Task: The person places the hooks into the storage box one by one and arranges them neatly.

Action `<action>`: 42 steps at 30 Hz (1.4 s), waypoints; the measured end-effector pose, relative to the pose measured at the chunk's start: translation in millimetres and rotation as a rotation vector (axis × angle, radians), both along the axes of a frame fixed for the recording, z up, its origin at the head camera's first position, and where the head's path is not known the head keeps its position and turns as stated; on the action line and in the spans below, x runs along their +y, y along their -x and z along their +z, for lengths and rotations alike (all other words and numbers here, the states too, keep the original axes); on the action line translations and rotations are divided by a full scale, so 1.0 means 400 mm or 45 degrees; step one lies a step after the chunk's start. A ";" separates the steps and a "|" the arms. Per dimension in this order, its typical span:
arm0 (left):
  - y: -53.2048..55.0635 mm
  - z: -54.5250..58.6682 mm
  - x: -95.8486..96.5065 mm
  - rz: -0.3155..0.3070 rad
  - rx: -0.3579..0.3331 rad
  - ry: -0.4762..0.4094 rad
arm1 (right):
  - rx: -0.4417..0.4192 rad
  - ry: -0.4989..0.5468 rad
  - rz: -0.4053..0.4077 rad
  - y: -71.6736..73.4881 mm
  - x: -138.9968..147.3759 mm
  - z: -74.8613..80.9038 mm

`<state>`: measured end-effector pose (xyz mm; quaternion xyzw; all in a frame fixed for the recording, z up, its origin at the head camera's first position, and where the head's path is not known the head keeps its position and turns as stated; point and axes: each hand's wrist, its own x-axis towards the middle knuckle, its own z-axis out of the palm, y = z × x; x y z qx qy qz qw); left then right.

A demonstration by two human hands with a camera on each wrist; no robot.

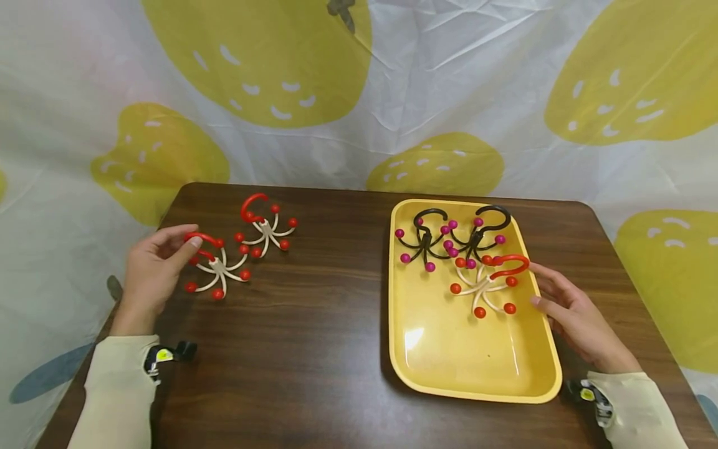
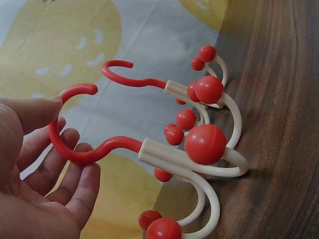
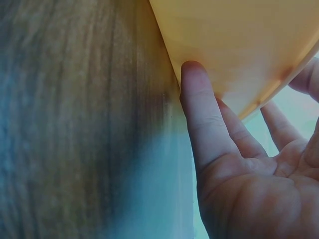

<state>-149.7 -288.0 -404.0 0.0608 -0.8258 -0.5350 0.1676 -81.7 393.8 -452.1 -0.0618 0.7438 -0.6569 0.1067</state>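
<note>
My left hand (image 1: 150, 269) pinches the red hook of a cream claw hanger (image 2: 169, 158) between thumb and fingers. The hanger's curved legs end in red balls and stand at the table. A matching red-hooked hanger (image 1: 267, 229) stands just behind it. My right hand (image 1: 578, 315) grips the right side of a yellow tray (image 1: 432, 349), its thumb at the rim and fingers against the outer wall (image 3: 234, 45). Inside the tray are two black hangers (image 1: 426, 240) with magenta balls at the back and one cream hanger (image 1: 483, 285) with a red hook.
The dark wood table (image 1: 314, 324) carries everything, with bare wood between the left hangers and the tray. A white cloth (image 1: 331, 153) printed with yellow fruit hangs behind the table and down its sides.
</note>
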 end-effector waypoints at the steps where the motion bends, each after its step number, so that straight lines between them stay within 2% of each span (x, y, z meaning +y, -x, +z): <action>1: 0.000 -0.001 0.000 -0.002 0.000 0.003 | -0.001 -0.002 0.000 0.000 0.000 0.000; 8: 0.004 -0.006 -0.004 -0.047 0.032 0.028 | 0.006 0.005 -0.007 -0.004 0.001 -0.003; 16: 0.004 -0.009 -0.011 -0.053 0.021 0.052 | 0.011 0.004 -0.007 0.000 0.001 0.000; 25: -0.003 0.000 -0.010 -0.080 0.008 0.073 | 0.000 -0.017 -0.016 -0.001 0.001 -0.004; 29: -0.009 0.009 -0.007 -0.084 0.020 0.086 | 0.006 -0.007 -0.012 -0.001 0.002 -0.004; 38: -0.031 0.042 0.008 -0.034 0.053 0.154 | 0.021 0.028 0.014 0.001 0.002 -0.004; 42: -0.035 0.056 0.019 -0.047 0.074 0.155 | 0.026 0.028 0.009 0.001 0.001 -0.002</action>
